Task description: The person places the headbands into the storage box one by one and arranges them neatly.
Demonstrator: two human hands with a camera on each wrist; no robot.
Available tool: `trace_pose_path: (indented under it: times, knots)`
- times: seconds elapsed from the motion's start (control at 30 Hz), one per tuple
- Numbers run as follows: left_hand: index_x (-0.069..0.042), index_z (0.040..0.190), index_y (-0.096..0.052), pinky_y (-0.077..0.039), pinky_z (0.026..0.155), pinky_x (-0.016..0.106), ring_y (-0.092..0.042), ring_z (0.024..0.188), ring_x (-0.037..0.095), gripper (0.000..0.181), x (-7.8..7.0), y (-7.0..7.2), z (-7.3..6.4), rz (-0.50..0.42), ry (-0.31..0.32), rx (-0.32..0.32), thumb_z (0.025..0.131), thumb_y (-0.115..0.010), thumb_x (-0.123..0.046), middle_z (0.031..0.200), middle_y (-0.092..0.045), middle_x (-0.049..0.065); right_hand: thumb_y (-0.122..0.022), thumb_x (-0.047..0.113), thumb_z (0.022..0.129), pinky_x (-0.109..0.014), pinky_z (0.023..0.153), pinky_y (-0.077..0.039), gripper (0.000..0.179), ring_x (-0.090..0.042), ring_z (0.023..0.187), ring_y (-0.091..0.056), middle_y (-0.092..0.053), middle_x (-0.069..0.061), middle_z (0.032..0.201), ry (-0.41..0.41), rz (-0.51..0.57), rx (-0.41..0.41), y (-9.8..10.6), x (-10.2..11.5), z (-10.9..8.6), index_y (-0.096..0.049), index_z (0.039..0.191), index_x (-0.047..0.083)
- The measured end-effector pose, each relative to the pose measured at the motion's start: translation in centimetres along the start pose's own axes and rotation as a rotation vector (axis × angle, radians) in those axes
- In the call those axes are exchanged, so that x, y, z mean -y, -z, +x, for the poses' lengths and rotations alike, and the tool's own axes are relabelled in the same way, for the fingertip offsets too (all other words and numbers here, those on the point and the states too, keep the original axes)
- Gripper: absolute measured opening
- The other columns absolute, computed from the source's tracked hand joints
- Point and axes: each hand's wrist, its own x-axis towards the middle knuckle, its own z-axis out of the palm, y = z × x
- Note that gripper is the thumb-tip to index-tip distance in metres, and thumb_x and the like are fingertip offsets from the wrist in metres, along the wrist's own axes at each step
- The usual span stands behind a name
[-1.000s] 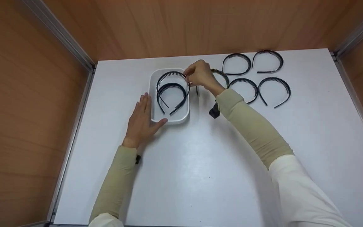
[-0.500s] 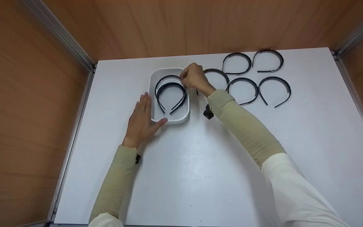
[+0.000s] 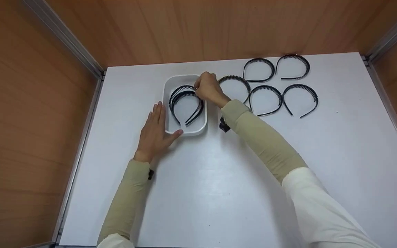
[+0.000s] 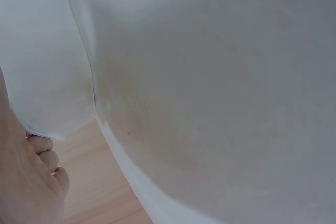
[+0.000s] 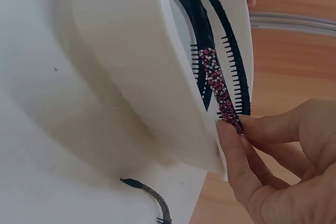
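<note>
A white rectangular tray (image 3: 191, 132) lies on the white table with black toothed headbands (image 3: 197, 115) nested inside. My left hand (image 3: 153, 132) lies flat along its left side, fingers straight, thumb at the near rim. At the tray's far right corner my right hand (image 3: 208, 89) pinches a headband. In the right wrist view this headband (image 5: 218, 85) shows red, pink and white beading, held between thumb and fingertips over the tray wall (image 5: 131, 51). The left wrist view shows part of the left hand (image 4: 31, 182) beside the tray (image 4: 44, 45).
Several more headbands lie right of the tray, the nearest headband (image 3: 237, 78) just past the right hand. Two headbands, one of them a far-right headband (image 3: 303, 63), lie near the table's back edge. Wooden panels (image 3: 219, 31) enclose the back and sides.
My right hand has moved slightly left and toward me, lowering its headband until it nests closely over the ones in the tray. The left hand has stayed in place.
</note>
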Motion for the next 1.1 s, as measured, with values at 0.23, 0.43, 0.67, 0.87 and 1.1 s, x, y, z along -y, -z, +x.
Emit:
trace_pose_path:
  times: [0.23, 0.43, 0.67, 0.87, 1.1]
  knots:
    - [0.002, 0.169, -0.009, -0.008, 0.137, 0.041, -0.005, 0.168, 0.028, 0.117, -0.13, 0.03, -0.29, -0.012, 0.024, 0.027, 0.097, -0.051, -0.080, 0.180, -0.006, 0.016, -0.071, -0.004, 0.087, -0.035, 0.090, -0.062, 0.027, -0.025, 0.111, -0.067, -0.076, -0.018, 0.121, 0.033, -0.002, 0.010, -0.33, -0.19, 0.01, -0.082, 0.112, -0.003]
    - [0.002, 0.169, -0.011, -0.009, 0.137, 0.044, -0.006, 0.168, 0.030, 0.115, -0.16, 0.04, -0.20, -0.024, 0.015, 0.023, 0.098, -0.053, -0.078, 0.180, -0.007, 0.018, -0.072, -0.006, 0.084, -0.035, 0.083, -0.061, 0.024, -0.023, 0.101, -0.066, -0.078, -0.017, 0.112, 0.042, 0.000, -0.005, -0.56, -0.33, 0.15, -0.082, 0.105, -0.004]
    - [0.002, 0.169, -0.011, -0.010, 0.137, 0.044, -0.006, 0.168, 0.030, 0.117, -0.14, 0.06, -0.14, -0.023, 0.016, 0.021, 0.097, -0.055, -0.078, 0.180, -0.007, 0.018, -0.074, -0.005, 0.084, -0.036, 0.082, -0.060, 0.024, -0.025, 0.101, -0.066, -0.076, -0.017, 0.112, 0.031, 0.008, 0.007, -0.57, -0.13, 0.07, -0.080, 0.106, -0.006]
    - [0.002, 0.170, -0.010, -0.009, 0.137, 0.044, -0.006, 0.168, 0.031, 0.119, -0.06, 0.08, -0.10, -0.023, 0.024, 0.022, 0.096, -0.054, -0.080, 0.180, -0.006, 0.017, -0.072, -0.005, 0.083, -0.031, 0.069, -0.054, 0.018, -0.024, 0.090, -0.064, -0.074, -0.017, 0.106, 0.043, 0.001, 0.014, -0.65, -0.11, 0.08, -0.078, 0.100, -0.005]
    - [0.003, 0.169, -0.011, -0.010, 0.137, 0.043, -0.007, 0.168, 0.030, 0.117, -0.10, 0.13, 0.01, -0.014, 0.011, 0.012, 0.097, -0.054, -0.078, 0.179, -0.009, 0.018, -0.070, -0.005, 0.080, -0.032, 0.068, -0.054, 0.021, -0.024, 0.087, -0.063, -0.074, -0.020, 0.108, 0.087, -0.014, -0.003, -0.61, -0.26, 0.15, -0.077, 0.100, -0.007]
